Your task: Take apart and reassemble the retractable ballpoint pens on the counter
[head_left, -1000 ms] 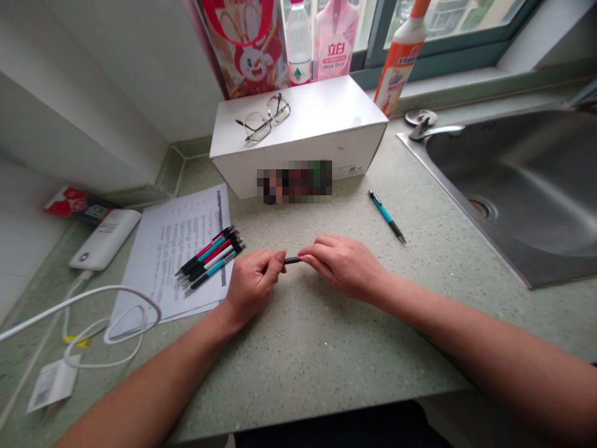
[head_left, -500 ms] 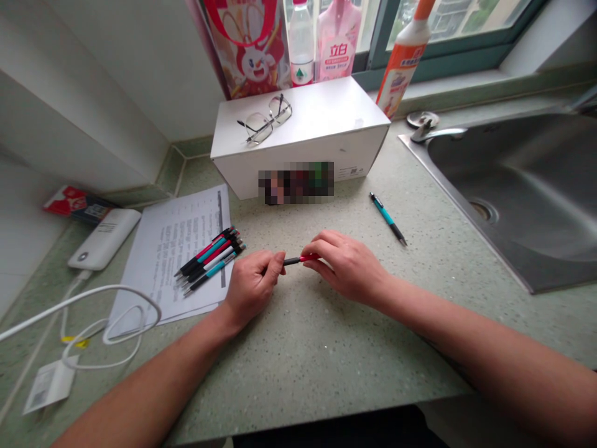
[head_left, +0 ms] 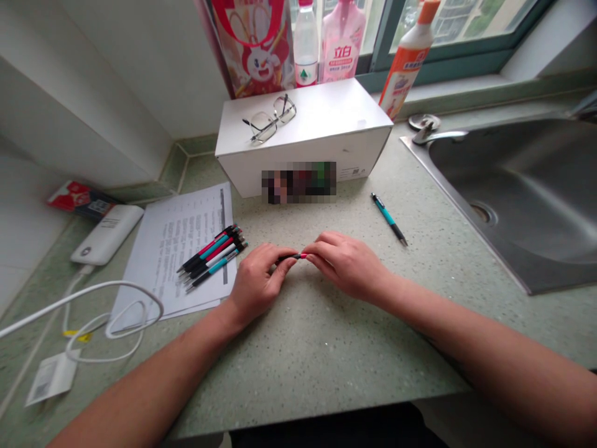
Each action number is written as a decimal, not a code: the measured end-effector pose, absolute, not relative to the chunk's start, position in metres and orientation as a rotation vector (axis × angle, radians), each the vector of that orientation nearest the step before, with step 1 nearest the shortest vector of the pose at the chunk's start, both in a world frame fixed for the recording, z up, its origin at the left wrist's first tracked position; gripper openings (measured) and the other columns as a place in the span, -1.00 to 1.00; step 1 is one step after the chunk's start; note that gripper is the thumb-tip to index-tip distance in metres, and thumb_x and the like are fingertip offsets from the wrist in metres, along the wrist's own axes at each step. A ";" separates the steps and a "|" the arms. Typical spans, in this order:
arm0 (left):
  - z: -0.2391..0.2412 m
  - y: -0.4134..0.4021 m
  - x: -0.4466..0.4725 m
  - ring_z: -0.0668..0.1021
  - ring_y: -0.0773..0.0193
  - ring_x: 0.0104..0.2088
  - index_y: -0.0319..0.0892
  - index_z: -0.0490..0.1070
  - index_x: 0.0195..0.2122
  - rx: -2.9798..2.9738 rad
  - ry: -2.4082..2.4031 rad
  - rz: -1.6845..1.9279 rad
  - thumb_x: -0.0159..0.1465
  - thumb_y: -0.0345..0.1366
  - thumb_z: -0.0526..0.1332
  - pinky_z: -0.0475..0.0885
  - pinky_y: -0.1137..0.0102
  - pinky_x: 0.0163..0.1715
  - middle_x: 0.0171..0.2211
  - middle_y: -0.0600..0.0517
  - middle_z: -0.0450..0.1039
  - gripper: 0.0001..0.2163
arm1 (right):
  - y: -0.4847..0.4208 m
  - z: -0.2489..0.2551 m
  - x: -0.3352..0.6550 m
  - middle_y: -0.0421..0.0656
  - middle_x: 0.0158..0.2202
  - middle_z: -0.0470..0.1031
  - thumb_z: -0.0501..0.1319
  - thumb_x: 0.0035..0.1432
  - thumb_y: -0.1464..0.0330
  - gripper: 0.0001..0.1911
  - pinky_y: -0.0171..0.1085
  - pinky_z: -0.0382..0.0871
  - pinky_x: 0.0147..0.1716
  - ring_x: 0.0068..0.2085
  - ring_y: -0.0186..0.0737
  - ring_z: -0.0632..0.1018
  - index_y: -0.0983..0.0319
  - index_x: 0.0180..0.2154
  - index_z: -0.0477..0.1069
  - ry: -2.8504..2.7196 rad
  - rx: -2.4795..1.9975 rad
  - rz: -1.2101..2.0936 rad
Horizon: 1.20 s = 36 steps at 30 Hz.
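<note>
The fingers of the left hand are closed in the head view, thumb against forefinger, on the black part of a slim pen. Those of the right hand pinch its red part, most of which they hide. The pen lies level between the two hands, just above or on the tabletop; whether its two parts are joined cannot be told. Near the left hand, a bundle of pens lies slantwise on printed sheets. Beyond the right hand, well apart from it, a turquoise pen lies alone, between the hand and a white box. Folded glasses rest on the box; a steel sink is at the right.
</note>
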State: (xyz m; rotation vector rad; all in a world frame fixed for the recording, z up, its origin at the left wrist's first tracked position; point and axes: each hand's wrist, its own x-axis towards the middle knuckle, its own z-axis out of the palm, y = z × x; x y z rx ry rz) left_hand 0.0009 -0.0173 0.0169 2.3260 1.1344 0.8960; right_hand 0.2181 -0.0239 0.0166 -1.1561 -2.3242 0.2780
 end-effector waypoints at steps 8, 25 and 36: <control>0.017 -0.018 0.001 0.54 0.21 -0.37 -0.15 0.52 -0.25 2.275 1.209 0.839 0.40 -0.27 0.14 0.41 0.30 -0.29 -0.42 0.02 0.55 -0.82 | -0.021 0.016 0.222 -0.07 -0.23 0.52 0.08 0.44 0.34 -0.76 -0.20 0.28 -0.24 -0.23 -0.18 0.45 0.21 -0.17 0.52 -2.344 -1.142 0.113; 0.007 -0.012 0.000 0.58 0.20 -0.29 -0.16 0.43 -0.15 1.998 1.470 1.010 0.37 -0.31 0.18 0.43 0.29 -0.27 -0.31 -0.01 0.58 -0.91 | -0.016 0.021 0.230 -0.05 -0.19 0.55 0.08 0.42 0.35 -0.79 -0.13 0.33 -0.15 -0.18 -0.12 0.49 0.18 -0.11 0.49 -2.179 -1.276 0.029; 0.004 -0.012 0.001 0.48 0.09 -0.21 -0.15 0.50 -0.23 2.438 1.440 0.752 0.34 -0.28 0.27 0.33 0.21 -0.18 -0.28 -0.04 0.51 -0.93 | -0.016 0.024 0.230 -0.09 -0.18 0.55 0.12 0.38 0.43 -0.79 -0.10 0.24 0.06 -0.15 -0.11 0.43 0.19 -0.18 0.54 -2.599 -1.074 -0.132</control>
